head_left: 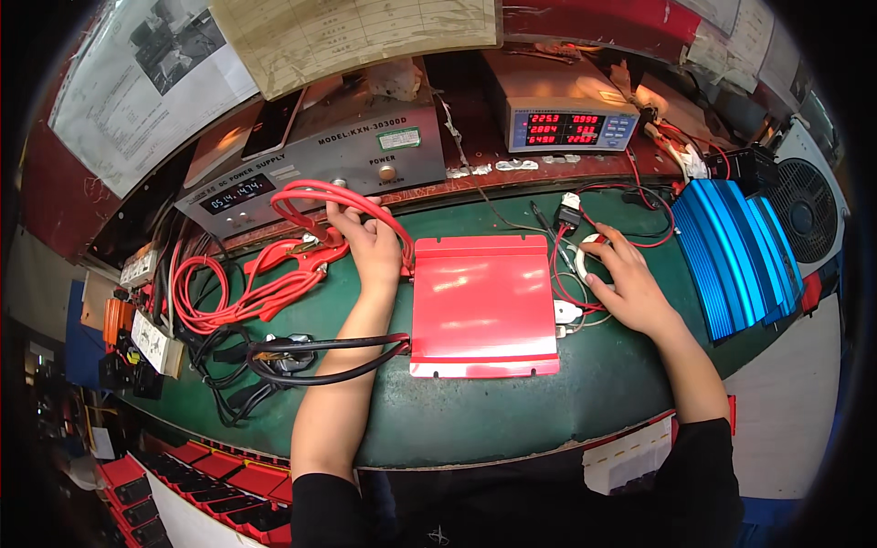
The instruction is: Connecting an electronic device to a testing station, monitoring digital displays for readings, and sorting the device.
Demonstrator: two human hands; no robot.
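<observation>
A flat red metal box [484, 306] lies on the green bench top in front of me. Thick red cables [393, 219] and black cables [320, 343] leave its left side; a white plug [568, 311] sits at its right side. My left hand [373, 245], fingers curled, is at the front of the grey power supply [365, 155], beside the red cable loop; what its fingertips grip is hidden. Red clamps [320, 256] lie left of it. My right hand [630, 283] has thumb and fingers closed around a white curved piece [581, 260], next to a small black connector [568, 216].
A meter with red digits [571, 131] stands on the back shelf. At the right are blue finned housings [722, 256] and a fan [808, 210]. Coiled red leads [201, 297] and a black lead [224, 388] lie left. Red bins [256, 479] show below the bench edge.
</observation>
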